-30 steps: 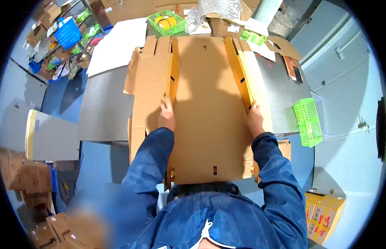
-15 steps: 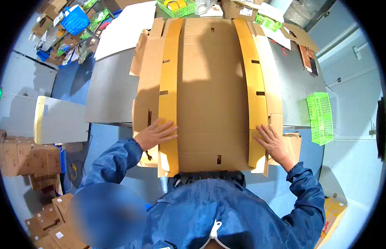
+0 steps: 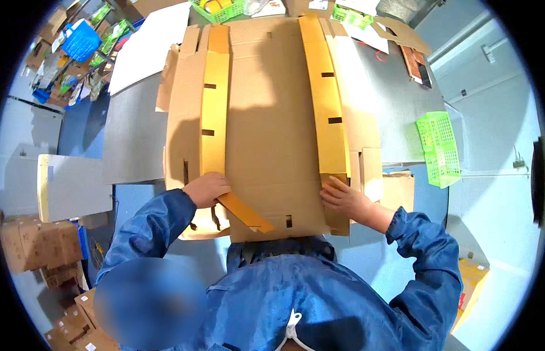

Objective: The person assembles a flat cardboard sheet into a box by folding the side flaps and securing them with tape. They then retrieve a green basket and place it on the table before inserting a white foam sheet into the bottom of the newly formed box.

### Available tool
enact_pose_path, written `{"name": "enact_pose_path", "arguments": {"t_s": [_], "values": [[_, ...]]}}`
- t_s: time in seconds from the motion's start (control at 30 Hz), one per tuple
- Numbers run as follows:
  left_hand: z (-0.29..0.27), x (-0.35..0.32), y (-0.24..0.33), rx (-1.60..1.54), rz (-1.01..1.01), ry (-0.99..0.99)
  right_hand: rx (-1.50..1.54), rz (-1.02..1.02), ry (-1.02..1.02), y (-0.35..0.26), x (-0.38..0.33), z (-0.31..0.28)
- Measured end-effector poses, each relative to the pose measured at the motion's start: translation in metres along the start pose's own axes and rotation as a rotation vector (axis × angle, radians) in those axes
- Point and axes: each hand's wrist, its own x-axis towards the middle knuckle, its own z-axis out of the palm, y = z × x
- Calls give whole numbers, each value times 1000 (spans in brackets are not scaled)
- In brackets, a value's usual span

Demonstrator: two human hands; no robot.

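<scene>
A large brown cardboard sheet [image 3: 272, 146] lies on the grey table, its near end reaching my waist. Along its left side runs a yellow cardboard strip [image 3: 214, 117] with dark slots. My left hand [image 3: 207, 189] is closed round this strip low down, and the strip's near end piece [image 3: 246, 213] slants inward over the sheet. A matching yellow strip [image 3: 326, 105] stands along the right side. My right hand [image 3: 346, 200] bends its fingers over that strip's near end, which looks darker and tilted; the thumb is partly hidden.
A green plastic basket [image 3: 439, 149] sits at the table's right edge, another green basket [image 3: 221, 11] at the back. A white board [image 3: 149, 50] lies back left. Cardboard boxes [image 3: 41, 243] are stacked at left, and a cluttered shelf with a blue basket [image 3: 81, 41] stands far left.
Both hands have gone from lying spread on the strips to curled fingers. The left strip's near end has swung inward, and the right one has tilted. The whole view has shifted.
</scene>
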Motion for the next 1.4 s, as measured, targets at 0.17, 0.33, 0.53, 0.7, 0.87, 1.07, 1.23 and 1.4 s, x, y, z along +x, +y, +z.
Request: {"name": "enact_pose_path", "arguments": {"t_s": [0.17, 0.33, 0.53, 0.7, 0.87, 1.07, 1.23, 1.4], "values": [[0, -4, 8, 20, -63, 53, -168, -91, -178, 6, 6, -6], [-1, -1, 10, -45, -52, 138, -225, -67, -158, 3, 12, 3], [2, -4, 10, -10, -85, 142, -220, -131, -273, 8, 10, -13], [4, -5, 11, -6, -115, 136, -235, -210, -307, 17, 14, -20], [-1, -1, 14, 6, -159, 48, -26, -233, -117, 32, 7, -6], [9, -2, 8, -41, -180, 112, 373, -277, -98, 51, 11, 21], [11, 21, 26, -11, -423, 153, 1041, 620, 238, 79, 21, -5], [23, 70, 48, -8, -515, 225, 893, 662, 387, 69, 52, 12]]}}
